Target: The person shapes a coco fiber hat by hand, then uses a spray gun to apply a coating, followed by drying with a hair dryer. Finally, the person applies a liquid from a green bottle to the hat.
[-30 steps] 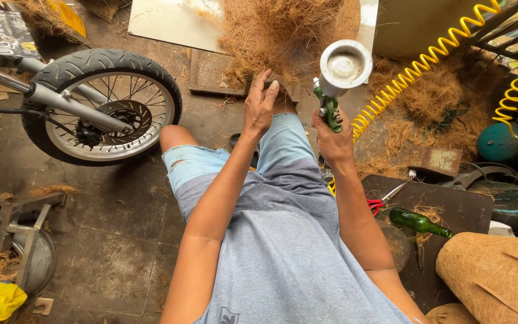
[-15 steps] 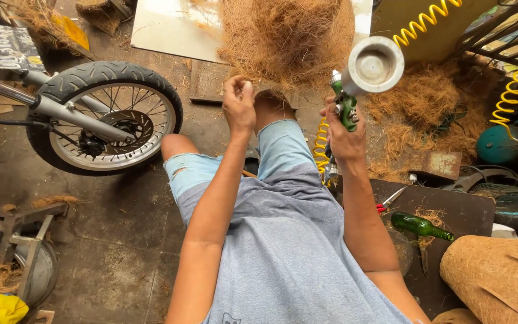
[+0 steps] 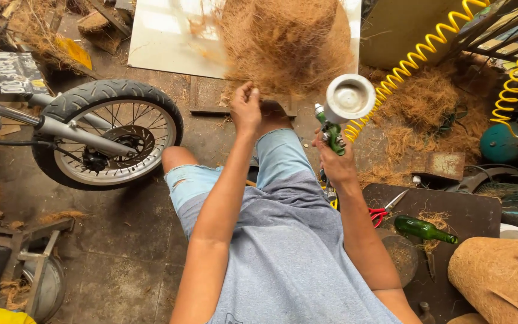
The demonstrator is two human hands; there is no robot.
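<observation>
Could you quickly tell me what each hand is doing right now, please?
Left hand: closed, pinching the coconut fibre.
Right hand: closed around the green spray gun.

Bare floor [image 3: 121, 240] is left open at the lower left. The upper left is blocked by a motorcycle wheel [image 3: 108, 133]. Ahead, passage is barred by the fibre mound [image 3: 286, 42] (fingertips at its base). The right is crowded by a coiled hose [image 3: 418, 60], scissors [image 3: 385, 210] and a bottle [image 3: 422, 228].
</observation>
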